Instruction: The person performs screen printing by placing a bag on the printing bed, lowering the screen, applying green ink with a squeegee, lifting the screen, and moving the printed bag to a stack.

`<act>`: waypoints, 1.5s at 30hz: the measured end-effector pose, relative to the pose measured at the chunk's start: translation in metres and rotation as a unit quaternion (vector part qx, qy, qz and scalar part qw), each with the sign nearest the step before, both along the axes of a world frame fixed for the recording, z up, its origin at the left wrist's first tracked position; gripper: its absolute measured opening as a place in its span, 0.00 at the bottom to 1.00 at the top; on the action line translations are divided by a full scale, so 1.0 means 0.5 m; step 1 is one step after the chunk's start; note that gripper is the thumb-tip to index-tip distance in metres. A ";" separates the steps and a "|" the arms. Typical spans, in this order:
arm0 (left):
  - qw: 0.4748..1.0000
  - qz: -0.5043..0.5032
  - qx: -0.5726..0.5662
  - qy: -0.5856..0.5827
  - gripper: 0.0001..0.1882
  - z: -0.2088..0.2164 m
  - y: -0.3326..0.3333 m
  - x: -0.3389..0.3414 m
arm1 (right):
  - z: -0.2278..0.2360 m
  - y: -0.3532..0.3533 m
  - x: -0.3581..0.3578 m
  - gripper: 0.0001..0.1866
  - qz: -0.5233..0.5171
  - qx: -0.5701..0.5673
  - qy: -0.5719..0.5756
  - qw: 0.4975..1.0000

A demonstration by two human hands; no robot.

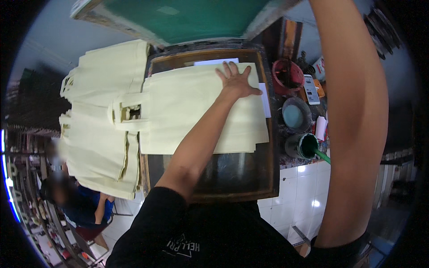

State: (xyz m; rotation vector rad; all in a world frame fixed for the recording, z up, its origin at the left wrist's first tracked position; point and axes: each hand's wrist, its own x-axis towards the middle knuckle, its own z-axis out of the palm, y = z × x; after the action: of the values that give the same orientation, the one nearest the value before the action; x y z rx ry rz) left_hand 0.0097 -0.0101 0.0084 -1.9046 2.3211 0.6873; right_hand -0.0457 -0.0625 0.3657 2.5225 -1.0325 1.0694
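My left hand (235, 81) lies flat with fingers spread on a cream cloth tote bag (183, 111), near its far right corner. The bag rests on a dark board with a wooden rim (223, 196), its handles pointing left. White paper (265, 100) shows from under the bag's right and far edges. Above the board's far side stands a raised screen-printing frame (178, 20) with green mesh. My right arm (355, 125) reaches up past the frame's right side and leaves the picture at the top, so the right hand is out of sight.
Stacked cream tote bags (98, 138) lie left of the board. On the right are a red bucket (288, 76), a bowl of pale blue liquid (292, 115), a jar of dark green ink (304, 146) with a green handle, and a phone (311, 89). A person (85, 201) sits at lower left.
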 end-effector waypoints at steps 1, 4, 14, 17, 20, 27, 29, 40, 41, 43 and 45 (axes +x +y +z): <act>0.999 -0.005 -0.032 0.036 0.65 0.012 0.007 0.010 | -0.011 0.017 0.003 0.16 0.009 0.008 -0.020 1.000; 0.947 0.059 -0.204 0.243 0.60 0.074 0.069 0.063 | -0.046 0.081 0.006 0.18 -0.060 0.075 -0.025 0.995; 0.660 0.215 0.109 0.712 0.19 0.131 0.563 0.335 | -0.378 0.467 0.000 0.16 -0.080 0.110 -0.050 0.989; 0.678 0.284 0.154 0.660 0.19 0.031 0.609 0.319 | -0.455 0.481 -0.020 0.15 -0.055 0.158 -0.056 0.984; 0.685 0.306 0.166 0.640 0.19 -0.039 0.624 0.321 | -0.499 0.500 -0.031 0.16 -0.045 0.272 -0.038 0.960; 0.665 0.310 0.186 0.654 0.15 -0.060 0.629 0.326 | -0.570 0.531 -0.008 0.17 -0.016 0.271 0.034 0.962; 0.654 0.315 0.168 0.667 0.13 -0.055 0.631 0.321 | -0.589 0.527 0.001 0.17 -0.010 0.248 0.041 0.968; 0.654 0.313 0.186 0.663 0.09 -0.068 0.633 0.329 | -0.661 0.180 0.018 0.24 -0.031 0.175 0.105 0.978; 0.649 0.316 0.192 0.665 0.09 -0.068 0.633 0.331 | -0.654 0.124 0.025 0.25 -0.026 0.171 0.108 0.979; 0.612 0.316 0.230 0.688 0.11 -0.064 0.631 0.343 | -0.635 0.034 0.037 0.27 -0.039 0.230 0.122 0.965; 0.531 0.340 0.278 0.724 0.13 -0.053 0.628 0.354 | -0.608 -0.031 0.040 0.28 -0.056 0.334 0.131 0.932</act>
State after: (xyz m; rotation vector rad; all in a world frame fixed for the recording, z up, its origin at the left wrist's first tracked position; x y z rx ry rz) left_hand 0.1868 0.3037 -0.0183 -1.8571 0.6726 3.5215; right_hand -0.0259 -0.0778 0.0618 2.9362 -1.6440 0.3506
